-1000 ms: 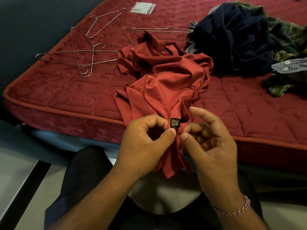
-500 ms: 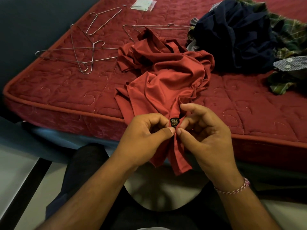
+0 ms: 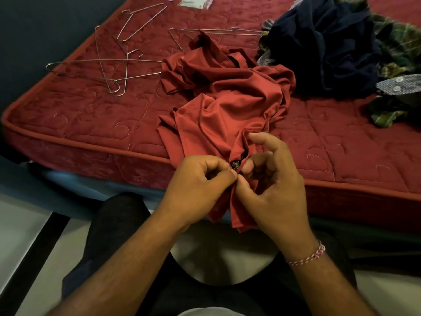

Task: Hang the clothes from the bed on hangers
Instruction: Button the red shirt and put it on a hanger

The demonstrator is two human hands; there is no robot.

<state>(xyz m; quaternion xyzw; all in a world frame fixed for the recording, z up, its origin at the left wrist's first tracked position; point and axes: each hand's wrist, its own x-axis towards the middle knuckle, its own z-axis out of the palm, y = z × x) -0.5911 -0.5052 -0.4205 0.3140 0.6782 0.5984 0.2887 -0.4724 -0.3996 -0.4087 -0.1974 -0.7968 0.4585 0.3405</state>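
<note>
A crumpled red shirt [image 3: 232, 106] lies on the red quilted mattress [image 3: 79, 115] and hangs over its front edge. My left hand [image 3: 198, 188] and my right hand [image 3: 271, 181] both pinch the shirt's fabric just below its small black label [image 3: 235, 164], thumbs almost touching. Several wire hangers [image 3: 109, 69] lie in a loose tangle on the mattress to the left, and more hangers [image 3: 218, 31] lie behind the shirt.
A heap of dark navy clothing [image 3: 328, 44] and a green plaid shirt [image 3: 396, 49] sits at the back right. A white packet [image 3: 197, 0] lies at the far edge. My dark-trousered legs and pale floor are below the bed edge.
My right hand has closed in on the shirt and now pinches it beside my left thumb. The shirt's hanging end has been drawn slightly toward me.
</note>
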